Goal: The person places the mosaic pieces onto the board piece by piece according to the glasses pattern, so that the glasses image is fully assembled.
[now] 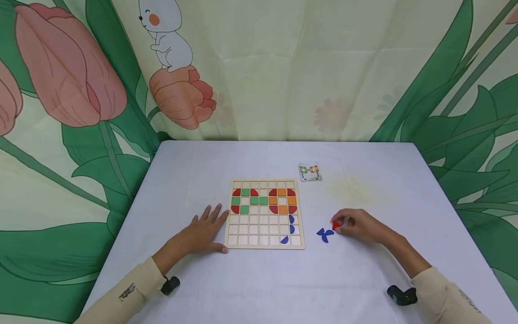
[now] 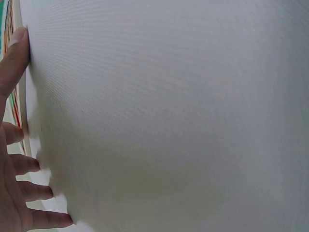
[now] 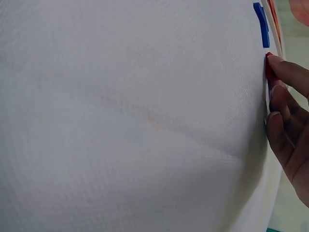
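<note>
A wooden grid board [image 1: 259, 247] lies on the table, partly filled with red, green, orange and blue tiles. My left hand [image 1: 206, 229] rests at its left edge with fingers spread. The left wrist view shows that thumb [image 2: 15, 55] beside the board's rim. To the right of the board, my right hand [image 1: 358, 225] pinches a red piece [image 1: 335, 225] between thumb and fingers, low over the cloth. Just left of it sit several loose blue pieces [image 1: 325, 234]. In the right wrist view the red piece [image 3: 270, 67] shows at the fingertips, near a blue piece [image 3: 262, 24].
A small pattern card [image 1: 310, 172] lies behind the board's back right corner, with a similar coloured design on it. The white tablecloth [image 1: 283, 288] covers the table. A printed curtain [image 1: 275, 81] with flowers and a white animal hangs behind.
</note>
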Motion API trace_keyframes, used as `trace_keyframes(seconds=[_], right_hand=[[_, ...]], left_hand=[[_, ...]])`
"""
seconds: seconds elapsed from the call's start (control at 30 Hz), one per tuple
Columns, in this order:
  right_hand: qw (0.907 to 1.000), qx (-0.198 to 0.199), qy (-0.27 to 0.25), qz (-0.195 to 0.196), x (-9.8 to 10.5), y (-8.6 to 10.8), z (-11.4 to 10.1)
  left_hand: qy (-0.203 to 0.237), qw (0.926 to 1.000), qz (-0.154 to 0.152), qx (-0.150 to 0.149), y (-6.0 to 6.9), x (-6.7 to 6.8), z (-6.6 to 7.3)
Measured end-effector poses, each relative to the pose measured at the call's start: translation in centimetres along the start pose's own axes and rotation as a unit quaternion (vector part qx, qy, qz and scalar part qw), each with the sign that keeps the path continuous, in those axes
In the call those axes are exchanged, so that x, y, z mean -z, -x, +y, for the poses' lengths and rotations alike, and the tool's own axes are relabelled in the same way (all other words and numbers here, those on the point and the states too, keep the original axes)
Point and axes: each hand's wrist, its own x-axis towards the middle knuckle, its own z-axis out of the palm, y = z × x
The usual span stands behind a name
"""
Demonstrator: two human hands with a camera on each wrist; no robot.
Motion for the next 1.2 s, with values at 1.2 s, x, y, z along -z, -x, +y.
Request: trace_keyframes(seconds=[1.2], right_hand=[[0.9968, 0.016, -0.077, -0.016, -2.9, -5.2, -5.7]], left_hand=[[0.000, 1.0000, 0.003, -0.005, 0.1, 0.0, -0.1]])
